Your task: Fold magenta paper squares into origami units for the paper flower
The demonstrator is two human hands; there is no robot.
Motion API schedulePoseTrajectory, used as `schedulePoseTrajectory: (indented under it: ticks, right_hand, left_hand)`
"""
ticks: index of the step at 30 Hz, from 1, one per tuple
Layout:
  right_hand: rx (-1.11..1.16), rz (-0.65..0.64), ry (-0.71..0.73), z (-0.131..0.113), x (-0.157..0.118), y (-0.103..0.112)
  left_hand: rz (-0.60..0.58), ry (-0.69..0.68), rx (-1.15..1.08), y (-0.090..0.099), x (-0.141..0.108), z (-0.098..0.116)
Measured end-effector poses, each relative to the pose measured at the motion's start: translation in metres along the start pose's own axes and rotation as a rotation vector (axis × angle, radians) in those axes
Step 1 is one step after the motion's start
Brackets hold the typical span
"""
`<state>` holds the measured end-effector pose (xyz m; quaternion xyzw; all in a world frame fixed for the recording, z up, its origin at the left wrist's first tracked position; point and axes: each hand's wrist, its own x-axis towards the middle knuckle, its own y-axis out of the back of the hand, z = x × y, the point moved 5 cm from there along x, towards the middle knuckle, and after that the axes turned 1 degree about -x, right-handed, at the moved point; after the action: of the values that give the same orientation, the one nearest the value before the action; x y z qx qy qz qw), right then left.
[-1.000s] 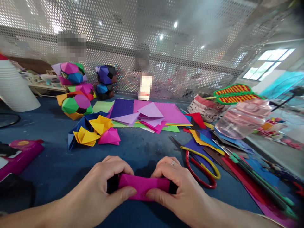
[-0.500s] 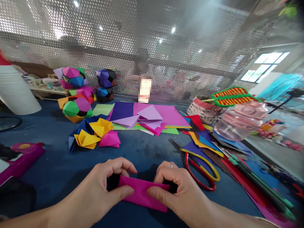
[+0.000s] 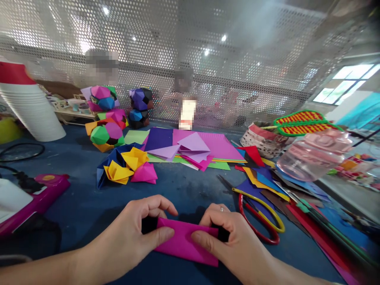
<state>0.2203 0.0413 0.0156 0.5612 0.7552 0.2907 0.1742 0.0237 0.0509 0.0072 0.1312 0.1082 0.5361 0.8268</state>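
A magenta sheet of folded paper, a narrow strip shape, is held just above the blue table. My left hand pinches its left end, thumb on the near face and fingers curled behind. At the other end my right hand, with a ring on one finger, grips it the same way. The fingertips behind the paper are partly hidden. Beyond my left hand sits a cluster of folded paper pieces, yellow, dark blue and pink. Scissors with red and yellow handles lie beside my right hand.
Coloured paper sheets are stacked at the back. Paper polyhedra and white stacked cups stand back left, a magenta power strip nearer. On the right are paper scraps, a clear pink bottle and a fabric basket.
The whole view has shifted slightly, so things sit further right in the picture. Both hands still hold the magenta paper, whose near face now shows a little more.
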Motion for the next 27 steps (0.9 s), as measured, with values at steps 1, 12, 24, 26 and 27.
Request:
schedulePoseTrajectory:
  ticks: [1, 12, 24, 26, 27]
  right_hand:
    - [-0.002, 0.001, -0.007, 0.0008, -0.0003, -0.0001]
    - [-0.01, -0.039, -0.083, 0.001, 0.0006, -0.0011]
    - [0.049, -0.017, -0.067, 0.0003, -0.0006, -0.0003]
    - [0.05, -0.008, -0.068, 0.0004, -0.001, 0.0001]
    - [0.049, -0.003, -0.07, 0.0005, -0.0011, 0.0002]
  left_hand:
    - [0.001, 0.002, 0.0, 0.0003, 0.0001, 0.0004]
    - [-0.025, 0.086, 0.024, 0.0018, 0.0007, -0.0002]
    - [-0.01, 0.059, 0.118, 0.0013, 0.0009, -0.0049]
    - [-0.015, 0.057, 0.119, 0.001, 0.0014, -0.005]
    - [-0.02, 0.058, 0.123, 0.001, 0.0015, -0.0051]
